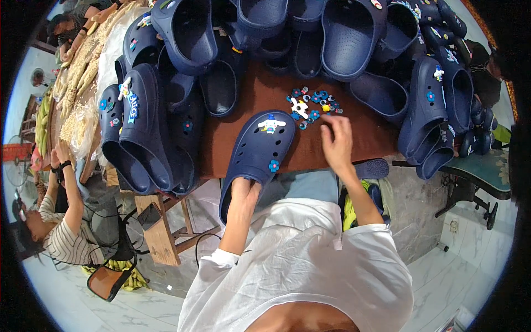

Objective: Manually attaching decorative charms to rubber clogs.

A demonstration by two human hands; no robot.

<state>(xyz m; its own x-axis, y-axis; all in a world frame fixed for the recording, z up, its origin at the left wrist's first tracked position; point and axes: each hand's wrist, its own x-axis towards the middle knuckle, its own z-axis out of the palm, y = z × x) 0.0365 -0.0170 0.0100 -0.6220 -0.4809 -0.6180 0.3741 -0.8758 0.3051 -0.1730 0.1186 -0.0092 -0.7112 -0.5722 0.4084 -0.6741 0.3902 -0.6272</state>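
currently left hand (245, 192) inside one navy clog (255, 146) with two charms (271, 124)
cannot tell its grip; right hand (338, 143), loosely spread, beside one charm pile (300, 107)

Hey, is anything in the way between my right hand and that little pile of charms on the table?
Nothing visible: the right hand is right by the near right edge of the charm pile. The navy clog on the left hand sits off to the left.
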